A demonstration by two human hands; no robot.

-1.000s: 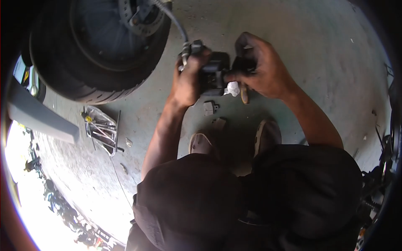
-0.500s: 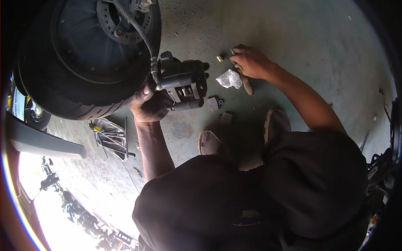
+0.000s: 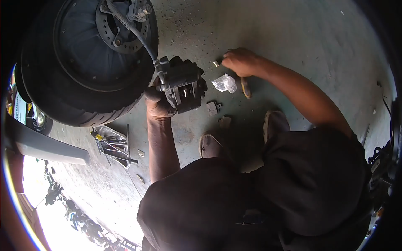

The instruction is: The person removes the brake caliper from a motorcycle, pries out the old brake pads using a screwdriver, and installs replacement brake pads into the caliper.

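My left hand [image 3: 158, 105] is wrapped round a black brake caliper [image 3: 179, 78], holding it up beside the tyre [image 3: 125, 98]. A hose [image 3: 144, 44] runs from the caliper up past the wheel. The caliper's open middle, with a shiny part inside, faces me. Down at the floor, my right hand [image 3: 240, 62] has its fingers curled together; what they hold, if anything, is hidden. Just left of its fingertips lies a small pale metal piece [image 3: 216, 63]. Below the hand are a crumpled clear plastic bag [image 3: 225, 83] and a tool with a worn yellowish handle [image 3: 246, 88].
Two brake pads lie on the floor before my shoes, one grey [image 3: 213, 108] and one darker [image 3: 225, 121]. A perforated brake disc [image 3: 104, 31] sits on the wheel. To the left, a metal tray [image 3: 113, 144] holds several tools, and a pale curved panel [image 3: 50, 146] juts in.
My left hand has turned the caliper a little and shifted it right and down. My right hand has moved left, closer to the small metal piece. The view has shifted slightly.
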